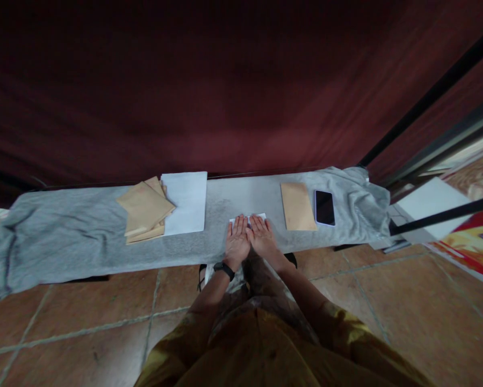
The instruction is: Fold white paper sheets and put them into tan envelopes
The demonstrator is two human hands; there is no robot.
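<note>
The left hand (238, 248) and right hand (263, 243) lie flat, fingers stretched and nearly together, pressing rather than gripping. The paper (262, 215) is under them, only a pale rim showing past the fingertips; whether it is folded, and how far, is hidden. The pressing looks under way, not finished.

Just right of the fingers, a kraft piece (298, 207) lies alone, untouched; I cannot tell if it is filled. Beyond it on that side is the phone (325, 208), screen dark.

Left of the fingers, apart from them, are the white stack (187, 204) and, farther left, the kraft pile (144, 207), overlapping the stack's edge. Neither is in hand, so much seems left to handle; the count in each is hard to make out. Nothing in view reads surely as a completed piece.
</note>
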